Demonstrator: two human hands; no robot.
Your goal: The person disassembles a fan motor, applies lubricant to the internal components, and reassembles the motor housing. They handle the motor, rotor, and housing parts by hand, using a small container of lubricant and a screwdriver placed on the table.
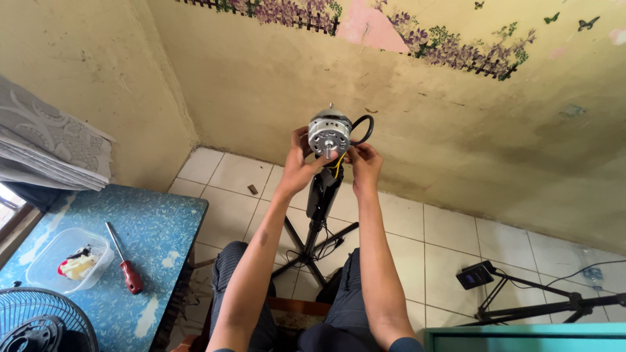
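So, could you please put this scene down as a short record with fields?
left hand: left hand grips the fan motor from the side
right hand: right hand at the yellow wires under the motor
support: black stand with tripod legs on the tiled floor
table: blue table holding a red-handled screwdriver and a clear plastic tub
corner: fan grille

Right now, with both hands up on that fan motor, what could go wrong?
The motor sits atop a thin stand, gripped only by the left hand and right hand; it may tip or drop onto the tiles. Fingers by the yellow wires could snag them. The screwdriver lies out of reach.
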